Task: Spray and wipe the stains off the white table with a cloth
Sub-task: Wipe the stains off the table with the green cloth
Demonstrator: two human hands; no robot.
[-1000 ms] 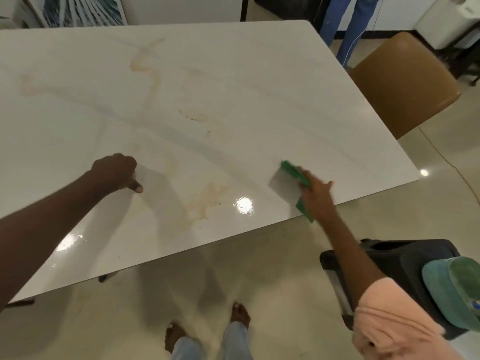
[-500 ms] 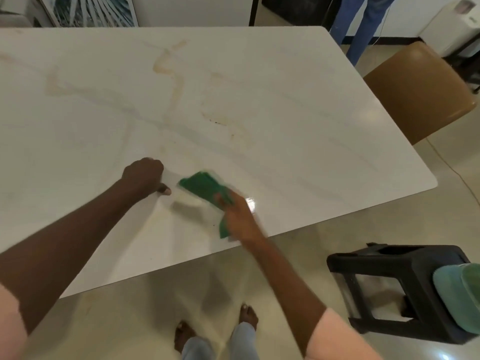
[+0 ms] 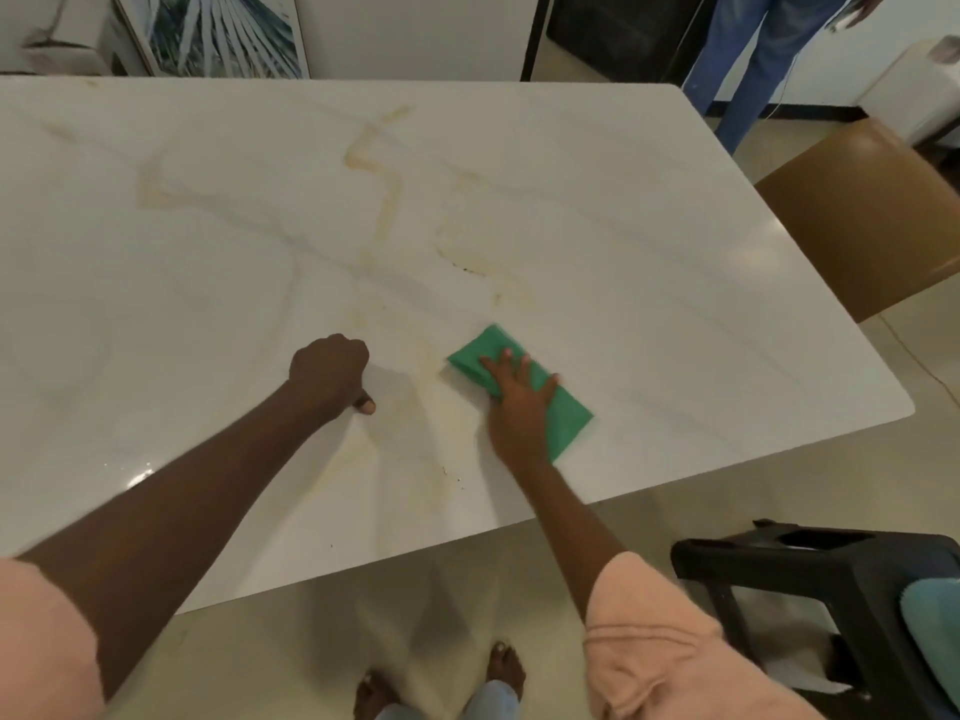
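Two hands rest on the white worktop [image 3: 623,210]: the right hand [image 3: 519,402] presses spread fingers flat on the green cloth [image 3: 563,407] near the front edge, beside yellowish stains [image 3: 410,439], while the left hand [image 3: 328,374] is fisted.

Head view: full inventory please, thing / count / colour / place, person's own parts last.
table: 1, white, fills the centre
stains: several, yellowish-brown streaks, mid and near table
cloth: 1, green, folded, flat on table near front edge
chair: 1, brown, at table's right end
stool: 1, black, floor lower right
towel: 1, teal, on the stool
picture: 1, blue-white, behind table
bystander's legs: 2, blue trousers, top right
left hand: fist resting on table
right hand: flat, pressing cloth
feet: 2, bare, bottom centre
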